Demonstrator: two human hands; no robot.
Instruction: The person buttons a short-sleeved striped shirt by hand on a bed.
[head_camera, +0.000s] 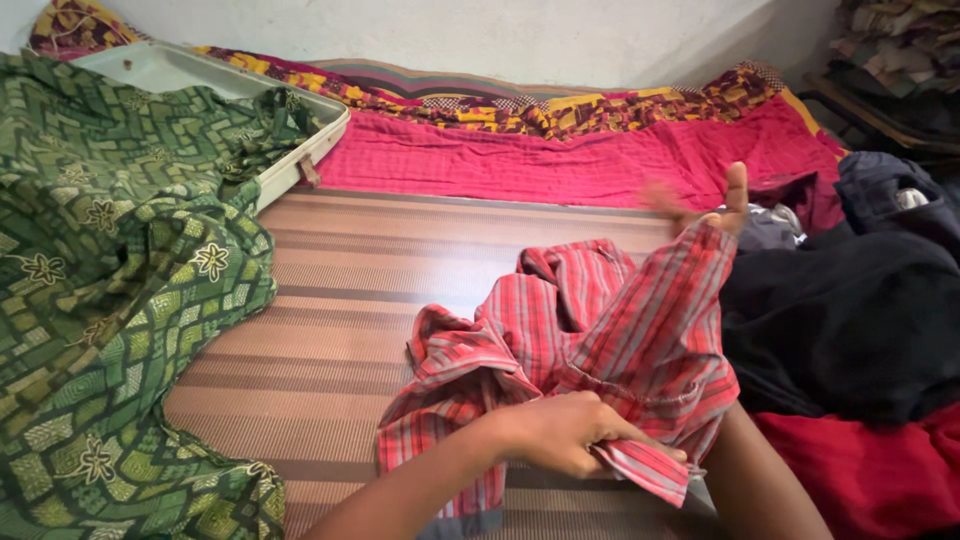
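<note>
A crumpled red-striped woven cotton shirt (610, 330) is pinched at its hem by the left hand (565, 432) — the right hand (722, 205), above, is sleeved inside, fingers open and blurred.

Bare mat (400, 260) between green cloth (110, 280) and dark clothes (850, 310).

under our left fingers (600, 445) the shirt (610, 330) is red with grey checks. left of them, a brown striped mat (380, 260) and a green cloth (110, 270) with pale flowers. beyond our right fingers (736, 190), a pink sheet (560, 160).
</note>
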